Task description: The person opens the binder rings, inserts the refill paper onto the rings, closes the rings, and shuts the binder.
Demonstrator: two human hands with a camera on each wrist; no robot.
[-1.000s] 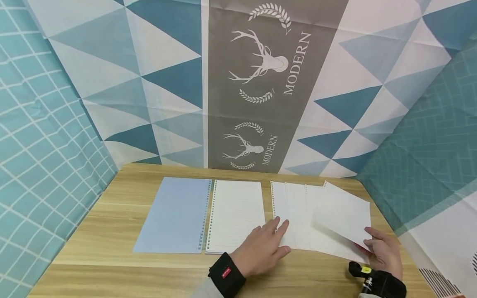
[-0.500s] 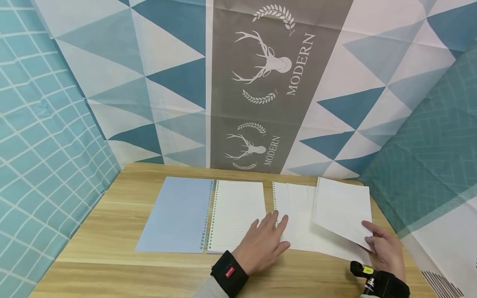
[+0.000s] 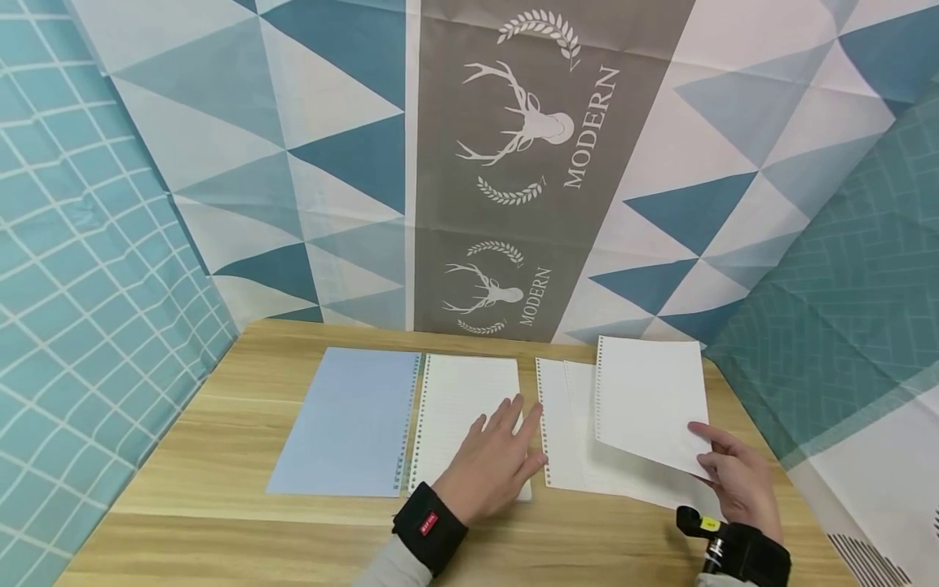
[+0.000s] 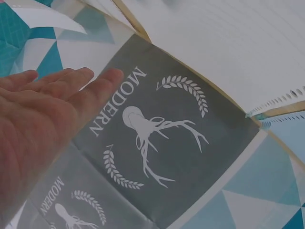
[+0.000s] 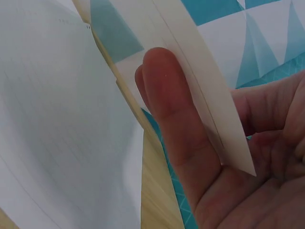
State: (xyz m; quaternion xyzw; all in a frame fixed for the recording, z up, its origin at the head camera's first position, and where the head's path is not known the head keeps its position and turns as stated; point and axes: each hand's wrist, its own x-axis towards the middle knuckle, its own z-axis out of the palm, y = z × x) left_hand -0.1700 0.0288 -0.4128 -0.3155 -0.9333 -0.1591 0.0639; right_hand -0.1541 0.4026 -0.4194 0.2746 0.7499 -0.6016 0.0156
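Observation:
My right hand point(image 3: 737, 473) pinches a white loose-leaf sheet point(image 3: 649, 399) by its right edge, raised above the other sheets. Punched holes line its left side. In the right wrist view, fingers point(image 5: 176, 114) lie along one face of the paper point(image 5: 209, 90). My left hand point(image 3: 491, 465) is over the right side of an open notebook's lined page point(image 3: 455, 399), fingers spread and holding nothing. The left wrist view has that hand point(image 4: 47, 109) with straight fingers. Overlapping loose sheets point(image 3: 557, 408) lie right of the notebook, partly hidden under the raised one.
The notebook's pale blue cover point(image 3: 341, 424) lies flat to the left, joined at the ring-hole edge. Everything rests on a wood-grain table point(image 3: 191, 456). A patterned cloth wall point(image 3: 477, 163) stands behind its far edge, with teal cloth point(image 3: 829, 310) at the right.
The right hand has moved left with the sheet, which now stands straighter and covers more of the loose sheets. The left hand has drifted left, off the loose sheets and over the notebook page.

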